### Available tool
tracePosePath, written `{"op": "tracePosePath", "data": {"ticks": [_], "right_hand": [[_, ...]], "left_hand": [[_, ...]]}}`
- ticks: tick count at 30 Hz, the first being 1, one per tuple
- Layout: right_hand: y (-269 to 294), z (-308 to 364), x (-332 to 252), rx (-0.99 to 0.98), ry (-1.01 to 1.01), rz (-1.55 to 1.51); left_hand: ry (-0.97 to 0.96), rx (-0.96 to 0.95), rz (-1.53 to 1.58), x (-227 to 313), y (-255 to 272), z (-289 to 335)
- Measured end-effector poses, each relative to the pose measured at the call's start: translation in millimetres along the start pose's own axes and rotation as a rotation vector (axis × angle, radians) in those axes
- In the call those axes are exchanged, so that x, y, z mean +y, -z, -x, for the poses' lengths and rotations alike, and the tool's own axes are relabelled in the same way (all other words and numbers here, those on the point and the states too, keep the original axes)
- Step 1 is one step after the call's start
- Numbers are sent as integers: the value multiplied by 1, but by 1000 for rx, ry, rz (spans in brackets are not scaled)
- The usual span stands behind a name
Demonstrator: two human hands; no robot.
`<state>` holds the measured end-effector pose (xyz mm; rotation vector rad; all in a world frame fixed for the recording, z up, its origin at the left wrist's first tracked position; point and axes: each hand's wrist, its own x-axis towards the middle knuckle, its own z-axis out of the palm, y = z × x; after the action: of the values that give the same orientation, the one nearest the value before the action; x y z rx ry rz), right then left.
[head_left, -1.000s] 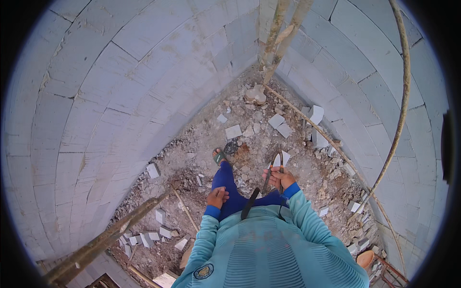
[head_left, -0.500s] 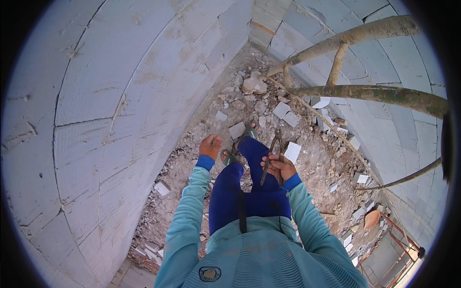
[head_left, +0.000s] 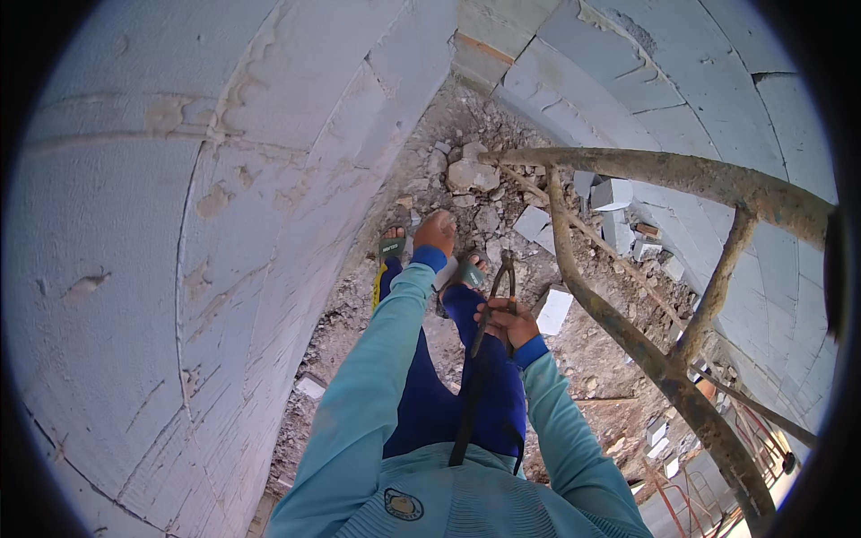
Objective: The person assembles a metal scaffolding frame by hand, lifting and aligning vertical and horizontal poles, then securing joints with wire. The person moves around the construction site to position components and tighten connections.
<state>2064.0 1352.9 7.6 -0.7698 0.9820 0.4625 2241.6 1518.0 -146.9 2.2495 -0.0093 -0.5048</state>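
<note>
My right hand [head_left: 508, 323] is wrapped round the handles of dark metal pincers [head_left: 508, 260]. Their jaws point away from me, and the handles run back through my fingers above my right thigh. Farther forward and to the left, my left hand [head_left: 436, 233] is curled closed with its back toward me; whatever lies inside its fingers is hidden. Below it are my sandalled feet, the left sandal [head_left: 392, 247] near the left wall and the right sandal [head_left: 464, 274] beside the rubble. A dark strap [head_left: 468, 403] hangs down from my waist.
A pale block wall [head_left: 242, 224] rises close on my left, meeting another block wall [head_left: 682, 117] ahead. At the right stands a dirty metal scaffold frame [head_left: 619, 345]. Broken blocks [head_left: 554, 310] and stones [head_left: 473, 172] litter the rough ground.
My left hand has moved forward and right, and my left foot has stepped left toward the wall. The pincers stay in my right hand. The view has shifted, bringing the scaffold frame closer.
</note>
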Motion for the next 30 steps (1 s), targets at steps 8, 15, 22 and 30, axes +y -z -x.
{"op": "tracePosePath", "data": {"ticks": [8, 15, 22, 30], "right_hand": [[-1, -106, 34, 144, 56, -84], [-3, -210, 51, 201, 121, -181], [-5, -279, 26, 271, 194, -132], [11, -327, 5, 242, 200, -122]], "left_hand": [[-280, -174, -269, -2, -85, -163], [-404, -345, -494, -38, -147, -212], [-138, -396, -167, -17, -141, -186], [246, -582, 462, -22, -143, -214]]}}
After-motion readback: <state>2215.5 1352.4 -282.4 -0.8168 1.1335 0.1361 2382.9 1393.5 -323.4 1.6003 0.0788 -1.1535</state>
